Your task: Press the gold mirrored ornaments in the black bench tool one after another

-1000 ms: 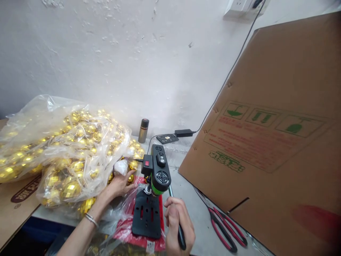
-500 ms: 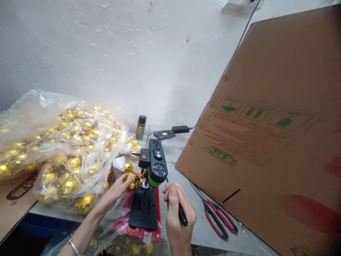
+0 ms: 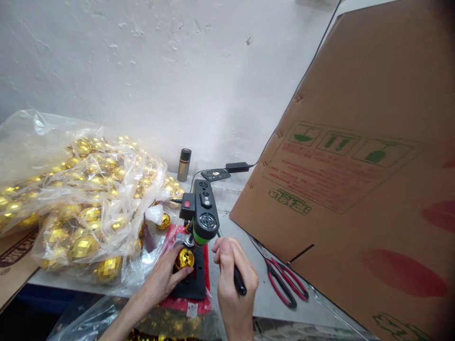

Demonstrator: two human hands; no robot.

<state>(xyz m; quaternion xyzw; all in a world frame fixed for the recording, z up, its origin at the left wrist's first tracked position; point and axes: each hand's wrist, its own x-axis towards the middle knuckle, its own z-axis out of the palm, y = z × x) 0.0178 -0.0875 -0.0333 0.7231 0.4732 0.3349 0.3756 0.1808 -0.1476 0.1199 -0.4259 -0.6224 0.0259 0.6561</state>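
My left hand [image 3: 163, 274] is closed around a gold mirror-tiled ball [image 3: 186, 259], thumb in front and fingers on its far side. The ball is just above the black slotted base plate [image 3: 199, 284] of a small bench drill press [image 3: 205, 203]. It sits near the green-ringed front end of the drill head; whether it touches the drill bit I cannot tell. To the right, my right hand [image 3: 235, 279] is wrapped round the press's lever, whose black grip [image 3: 240, 284] sticks out below the fingers. A loose gold ball [image 3: 164, 221] lies left of the press.
Clear plastic bags [image 3: 88, 189] of gold balls fill the left side. A large cardboard box [image 3: 337, 189] leans on the right, with red-handled pliers [image 3: 284, 284] in front. Behind the press stand a small bottle [image 3: 184, 165] and a power adapter [image 3: 237, 166]. Red plastic [image 3: 204, 305] lies under the base.
My left hand has brought the gold ball down and towards me, from beside the drill head to over the base plate. My right hand keeps its hold on the lever. The view has shifted slightly.
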